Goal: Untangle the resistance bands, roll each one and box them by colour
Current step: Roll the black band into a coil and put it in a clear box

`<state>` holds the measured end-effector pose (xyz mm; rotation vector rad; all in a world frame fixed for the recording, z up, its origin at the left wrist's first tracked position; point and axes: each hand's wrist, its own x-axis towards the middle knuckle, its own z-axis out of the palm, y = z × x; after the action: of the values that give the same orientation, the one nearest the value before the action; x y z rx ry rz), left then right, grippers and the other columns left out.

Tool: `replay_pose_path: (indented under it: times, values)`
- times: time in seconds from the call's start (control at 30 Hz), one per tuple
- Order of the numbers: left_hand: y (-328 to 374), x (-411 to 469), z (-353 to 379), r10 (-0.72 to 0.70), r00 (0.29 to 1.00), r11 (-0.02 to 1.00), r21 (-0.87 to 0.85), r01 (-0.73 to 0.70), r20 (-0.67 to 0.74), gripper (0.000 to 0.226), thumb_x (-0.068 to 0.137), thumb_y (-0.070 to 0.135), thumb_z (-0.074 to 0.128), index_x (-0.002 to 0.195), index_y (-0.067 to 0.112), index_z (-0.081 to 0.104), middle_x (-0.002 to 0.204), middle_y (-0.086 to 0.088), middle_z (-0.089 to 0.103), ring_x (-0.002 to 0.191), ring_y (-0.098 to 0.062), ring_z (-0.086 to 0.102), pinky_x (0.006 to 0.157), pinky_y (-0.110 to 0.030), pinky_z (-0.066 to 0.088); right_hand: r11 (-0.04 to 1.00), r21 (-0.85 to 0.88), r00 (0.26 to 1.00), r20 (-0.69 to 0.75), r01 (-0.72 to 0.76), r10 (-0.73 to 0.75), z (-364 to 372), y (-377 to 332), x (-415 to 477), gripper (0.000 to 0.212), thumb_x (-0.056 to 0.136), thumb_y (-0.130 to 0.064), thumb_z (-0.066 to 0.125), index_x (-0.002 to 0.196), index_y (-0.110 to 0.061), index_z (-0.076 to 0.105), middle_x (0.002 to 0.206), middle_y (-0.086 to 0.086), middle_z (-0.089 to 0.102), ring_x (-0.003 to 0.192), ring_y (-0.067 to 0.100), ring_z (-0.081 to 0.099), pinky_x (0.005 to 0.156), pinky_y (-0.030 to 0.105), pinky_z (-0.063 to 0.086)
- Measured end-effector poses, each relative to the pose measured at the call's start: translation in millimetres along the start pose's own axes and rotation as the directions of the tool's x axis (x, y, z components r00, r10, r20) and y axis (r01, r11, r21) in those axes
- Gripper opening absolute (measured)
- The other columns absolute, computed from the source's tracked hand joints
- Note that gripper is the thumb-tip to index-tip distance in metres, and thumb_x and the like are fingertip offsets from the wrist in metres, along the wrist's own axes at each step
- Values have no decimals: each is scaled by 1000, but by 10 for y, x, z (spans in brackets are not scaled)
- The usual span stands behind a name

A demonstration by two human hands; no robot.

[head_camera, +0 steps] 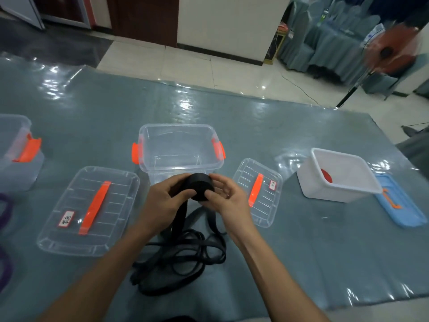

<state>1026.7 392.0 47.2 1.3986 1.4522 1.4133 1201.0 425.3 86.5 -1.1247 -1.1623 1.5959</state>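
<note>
A black resistance band is partly wound into a thick roll [200, 185] held above the table, in front of a clear box [178, 149] with orange latches. My left hand [162, 201] grips the roll's left side and the strap leaving it. My right hand [226, 198] pinches the roll's right side with thumb and fingers. The loose rest of the black band [183, 254] hangs down into a tangled heap on the table between my forearms. A white box [336, 175] at the right holds a red roll [326, 175].
A large clear lid [90, 210] lies left of my hands, a small clear lid [260, 191] right of them. A blue lid [399, 205] lies beside the white box. Another clear box [16, 152] and purple bands [5, 212] sit at the left edge. A fan [390, 52] stands beyond the table.
</note>
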Motion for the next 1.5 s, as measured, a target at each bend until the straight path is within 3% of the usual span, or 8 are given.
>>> replay_pose_path:
  times: [0.17, 0.27, 0.5, 0.6, 0.83, 1.1, 1.33, 1.5]
  values:
    - [70, 65, -169, 43, 990, 986, 156, -64, 135, 39, 86, 5, 77, 122, 20, 71, 110, 11, 75, 105, -8, 69, 97, -34, 54, 661, -660, 933, 217, 357, -287, 1, -55, 47, 44, 88, -4, 70, 127, -22, 63, 123, -12, 66, 115, 3, 61, 94, 29, 54]
    - [130, 91, -206, 60, 988, 982, 168, -84, 144, 42, 85, 4, 78, 126, 9, 70, 111, 1, 75, 104, -13, 70, 96, -38, 55, 542, -719, 900, 330, 436, -285, 10, -143, 126, 44, 86, -6, 72, 127, -21, 66, 121, -8, 68, 112, 7, 61, 96, 28, 51]
    - [166, 4, -218, -64, 997, 997, -46, 62, -45, 37, 85, 10, 80, 120, 16, 73, 110, 6, 77, 104, -12, 72, 100, -41, 55, 989, -129, 994, 84, 79, -68, 142, -42, 157, 39, 89, 11, 63, 115, -17, 68, 115, 9, 73, 109, 26, 70, 77, 34, 60]
    - [155, -6, -280, -48, 997, 999, -5, 48, -52, 35, 85, 8, 79, 119, 18, 73, 108, 9, 77, 104, -8, 71, 99, -36, 56, 999, -16, 994, 103, 43, -41, 227, 37, 106, 38, 91, 12, 61, 121, -10, 63, 115, 12, 73, 110, 30, 70, 82, 39, 61]
    - [193, 21, -351, 52, 997, 989, 134, -60, 62, 37, 85, 4, 77, 121, 15, 73, 108, 8, 77, 104, -9, 71, 97, -33, 56, 638, -579, 862, 362, 507, -356, 191, -105, 97, 50, 84, -2, 71, 121, -35, 66, 116, -27, 66, 110, -2, 61, 83, 16, 53]
    - [227, 42, -267, -7, 1000, 1000, -29, 6, -21, 40, 85, 16, 78, 118, 36, 68, 112, 16, 75, 107, -7, 71, 98, -27, 55, 954, -146, 962, 117, 262, -247, 190, -65, 133, 44, 88, 11, 65, 119, -20, 68, 112, 3, 74, 108, 22, 69, 78, 22, 57]
    - [157, 24, -329, 74, 995, 983, 165, -84, 65, 38, 87, 10, 75, 122, 22, 71, 110, 14, 74, 105, -9, 69, 96, -33, 55, 727, -564, 920, 257, 391, -296, 124, -168, 82, 52, 84, -8, 73, 109, -53, 63, 106, -31, 69, 105, -8, 64, 87, 8, 47]
    - [195, -15, -297, 41, 999, 999, 17, -40, -27, 42, 86, 11, 79, 124, 24, 68, 115, 13, 74, 110, -6, 69, 99, -26, 54, 958, -179, 967, 164, 222, -194, 198, -92, 56, 36, 91, 7, 61, 113, -20, 70, 107, 1, 76, 106, 20, 72, 82, 26, 58]
